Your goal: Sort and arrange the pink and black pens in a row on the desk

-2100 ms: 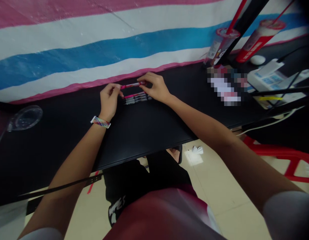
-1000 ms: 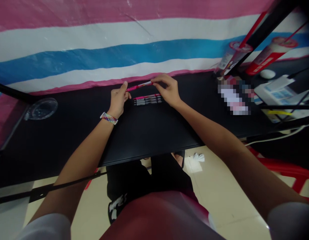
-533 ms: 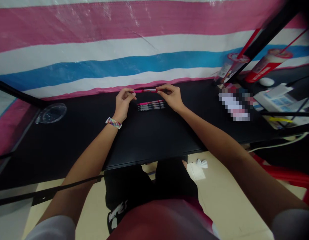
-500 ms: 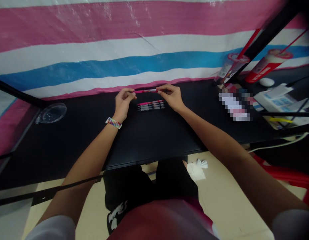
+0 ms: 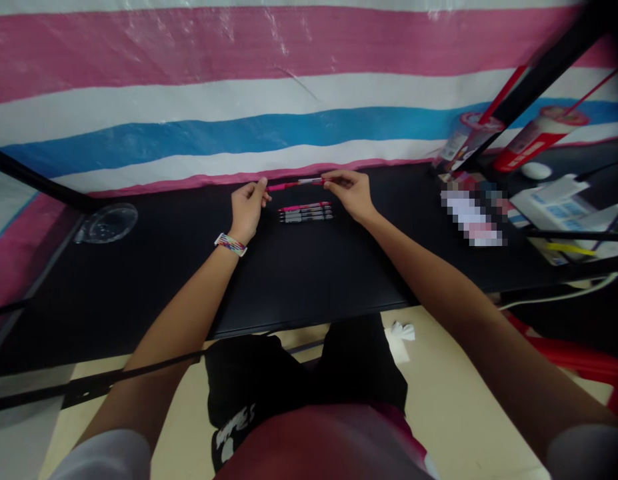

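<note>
1. Slim pink plastic pen (image 5: 295,185): held just above black table (image 5: 299,280), near striped wall. Prob. light, stiff, bit slick; best held at ends.
2. Left hand (image 5: 247,210) pinches its 9 o'clock end, right hand (image 5: 353,193) its 3 o'clock end.
3. Row of pens (image 5: 305,213) lies flat at 6 o'clock, just beside.

Pixelated patch (image 5: 471,217) hides items; pens (image 5: 305,213) print illegible.

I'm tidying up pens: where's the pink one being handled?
In the head view, the pink pen is held level between the left hand and right hand, just above the row of pens on the black table.
</note>
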The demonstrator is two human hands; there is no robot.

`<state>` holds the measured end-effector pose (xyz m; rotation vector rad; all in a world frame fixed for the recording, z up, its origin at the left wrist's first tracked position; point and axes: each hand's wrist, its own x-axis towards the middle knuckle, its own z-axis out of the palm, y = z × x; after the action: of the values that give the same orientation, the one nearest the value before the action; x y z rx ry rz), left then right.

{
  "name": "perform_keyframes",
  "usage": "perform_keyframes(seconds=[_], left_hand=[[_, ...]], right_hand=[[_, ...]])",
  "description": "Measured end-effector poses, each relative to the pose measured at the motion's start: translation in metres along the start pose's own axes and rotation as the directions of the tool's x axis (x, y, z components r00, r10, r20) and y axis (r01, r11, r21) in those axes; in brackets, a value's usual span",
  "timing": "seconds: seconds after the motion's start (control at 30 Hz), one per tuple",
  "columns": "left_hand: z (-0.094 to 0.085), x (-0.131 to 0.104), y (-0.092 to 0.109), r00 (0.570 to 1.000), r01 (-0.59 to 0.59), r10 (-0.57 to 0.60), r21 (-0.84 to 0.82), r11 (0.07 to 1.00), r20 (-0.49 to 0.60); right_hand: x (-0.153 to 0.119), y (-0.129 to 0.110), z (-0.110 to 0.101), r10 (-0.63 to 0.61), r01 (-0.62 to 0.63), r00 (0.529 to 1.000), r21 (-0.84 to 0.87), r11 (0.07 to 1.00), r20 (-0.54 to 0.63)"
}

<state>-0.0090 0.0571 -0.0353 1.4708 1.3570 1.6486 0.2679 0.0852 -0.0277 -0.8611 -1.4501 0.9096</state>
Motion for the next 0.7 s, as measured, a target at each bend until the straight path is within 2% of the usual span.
perform_keyframes(seconds=[0.47, 0.6, 0.7], left_hand=[[0.001, 0.0, 0.002, 1.0, 0.004, -0.005, -0.098, 0.995, -0.013], [0.001, -0.003, 0.004, 0.999, -0.01, 0.013, -0.085, 0.996, 0.031], [0.003, -0.006, 0.007, 0.996, -0.025, 0.03, -0.064, 0.998, 0.084]], right_hand=[[0.007, 0.011, -0.012, -0.026, 0.023, 0.998, -0.053, 0.998, -0.06], [0.004, 0.009, -0.01, -0.018, 0.015, 0.998, -0.064, 0.998, -0.058], [0.001, 0.008, -0.005, -0.021, 0.021, 1.0, -0.034, 0.999, -0.012]])
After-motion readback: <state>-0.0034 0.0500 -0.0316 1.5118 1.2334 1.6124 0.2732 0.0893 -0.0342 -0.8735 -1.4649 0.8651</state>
